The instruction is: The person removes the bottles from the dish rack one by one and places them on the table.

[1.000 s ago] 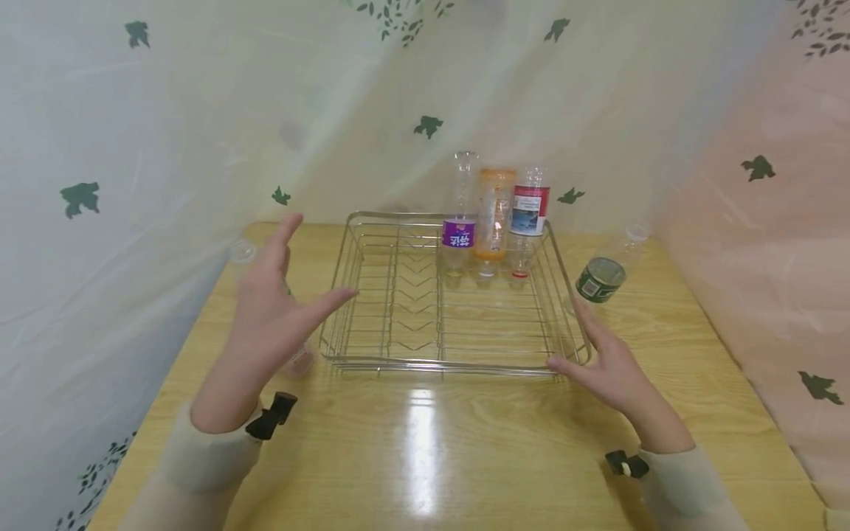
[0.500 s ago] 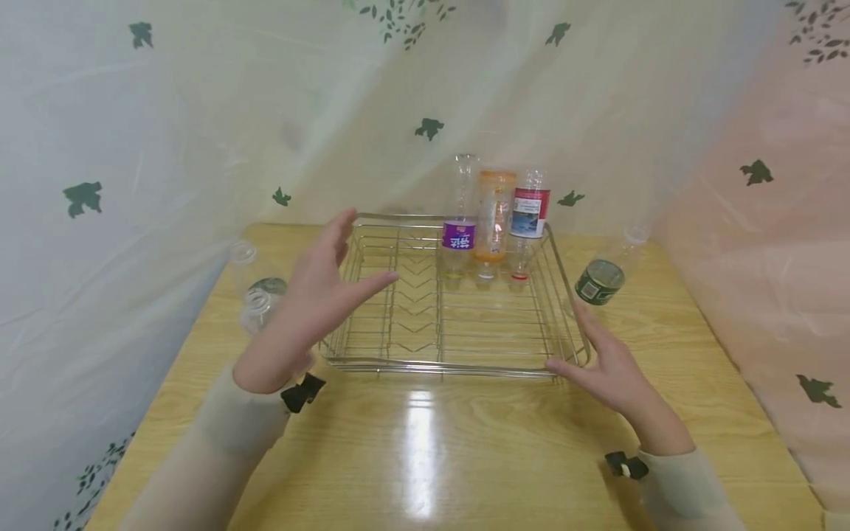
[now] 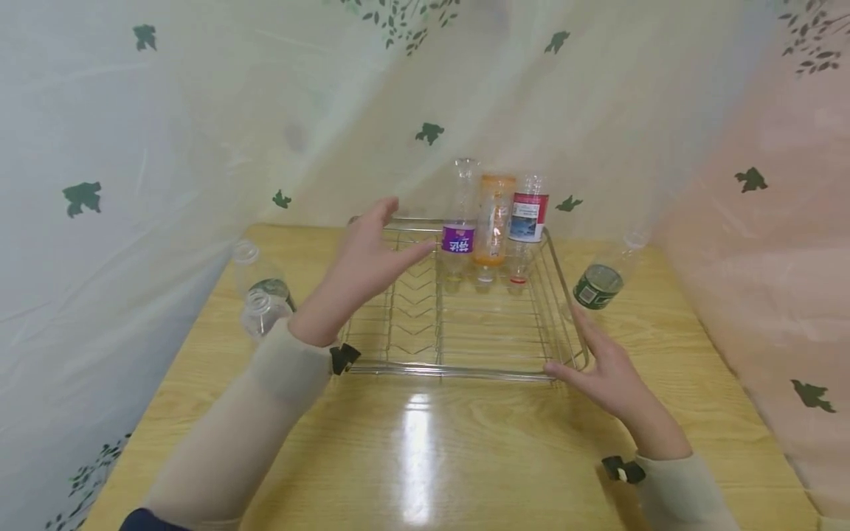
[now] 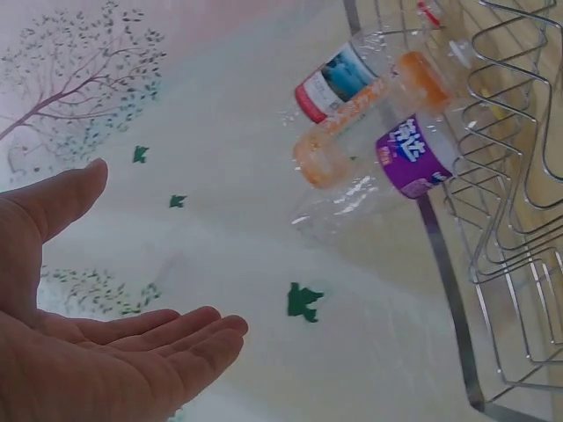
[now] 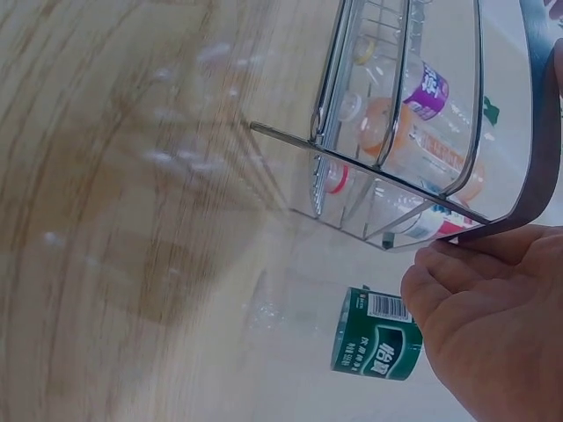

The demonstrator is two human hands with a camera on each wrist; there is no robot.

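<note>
My left hand [image 3: 375, 258], fingers spread and holding nothing, reaches over the left part of the wire rack [image 3: 491, 372]. Its thumb tip points toward a purple-labelled clear bottle [image 3: 458, 237]. Beside that stand an orange-tinted bottle [image 3: 493, 221] and a red-labelled bottle [image 3: 527, 217], all upside down at the rack's back. In the left wrist view the left palm [image 4: 106, 369] is bare. My right hand [image 3: 614, 376] rests on the rack's front right corner, thumb at the front rim and fairly straight fingers along the side. The right wrist view shows its fingers [image 5: 449, 272] against the rack's side.
A green-labelled clear bottle [image 3: 599, 286] stands on the table right of the rack. On the left, another clear bottle [image 3: 252, 269] and a second one [image 3: 262, 313] sit near my left forearm. Patterned sheeting [image 3: 332, 110] hangs around the table [image 3: 505, 457].
My left hand has moved right and away from me, from beside the rack to over it, uncovering the bottles at left. The right hand has stayed at the rack's corner.
</note>
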